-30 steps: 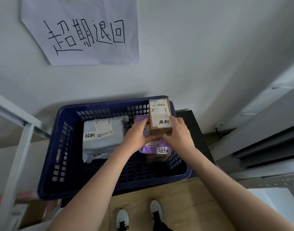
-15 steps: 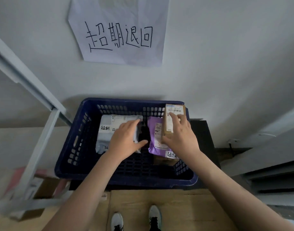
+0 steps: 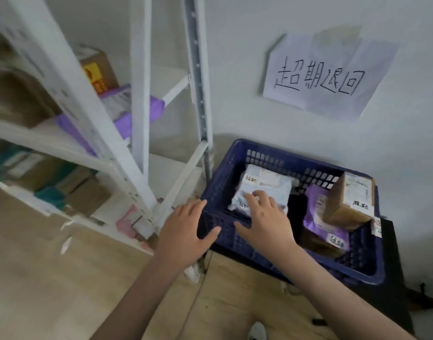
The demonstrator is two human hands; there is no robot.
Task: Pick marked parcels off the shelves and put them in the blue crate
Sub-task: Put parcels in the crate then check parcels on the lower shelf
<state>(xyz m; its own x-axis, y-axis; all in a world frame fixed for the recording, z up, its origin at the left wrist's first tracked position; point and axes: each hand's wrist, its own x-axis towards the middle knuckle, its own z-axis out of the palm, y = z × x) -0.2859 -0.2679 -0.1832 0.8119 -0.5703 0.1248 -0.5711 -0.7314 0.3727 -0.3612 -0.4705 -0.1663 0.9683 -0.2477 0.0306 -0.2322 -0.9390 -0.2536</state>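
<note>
The blue crate (image 3: pixel 237 153) stands on the floor by the wall. Inside lie a white bag parcel (image 3: pixel 267 185) at the left, a purple bag parcel (image 3: pixel 313 217) and a brown box parcel (image 3: pixel 345 204) leaning in the right corner, each with a handwritten mark. My left hand (image 3: pixel 183 231) hovers open at the crate's left rim. My right hand (image 3: pixel 264 222) is over the crate's near edge, fingers spread above the white bag, holding nothing.
A white metal shelf rack (image 3: pixel 137 119) stands to the left, holding cardboard boxes (image 3: pixel 97 69), a purple bag (image 3: pixel 137 111) and lower boxes (image 3: pixel 63 185). A handwritten paper sign (image 3: pixel 320 79) is on the wall. Wooden floor lies below; a black stand (image 3: pixel 394 266) is beside the crate.
My right hand has let go of the brown box, which now rests in the crate's right corner. Both hands have drawn back to the left, and the view has swung left onto the shelves.
</note>
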